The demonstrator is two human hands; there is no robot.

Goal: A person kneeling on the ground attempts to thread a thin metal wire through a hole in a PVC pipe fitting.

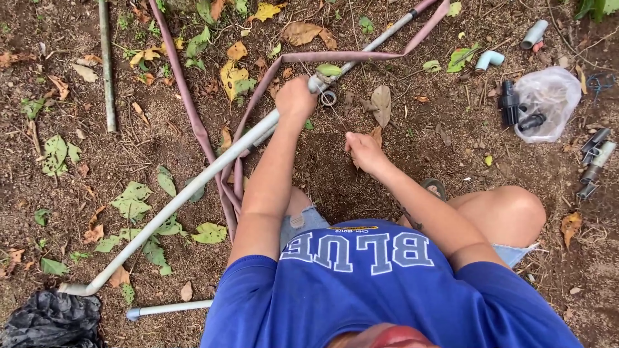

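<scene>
Squatting person in a blue shirt, seen from above, on bare brown soil strewn with dead leaves.

Left hand is clenched around a long grey plastic pipe, gripping it just below a joint. The pipe runs diagonally from a bend at lower left, near a crumpled black plastic bag, up through the fist toward the top edge of view.

Right hand is low over the soil beside a dry brown leaf, fingers pinched together; what they pinch is too small to tell.

A flat maroon hose loops under the pipe, crossing it just beside the left forearm, and folds back along the top.

Open ground lies between the two hands and to the right of the right hand.

Well apart at right: a clear plastic bag with black fittings, and loose grey pipe fittings near the edge. A second short grey pipe lies by the left elbow.
</scene>
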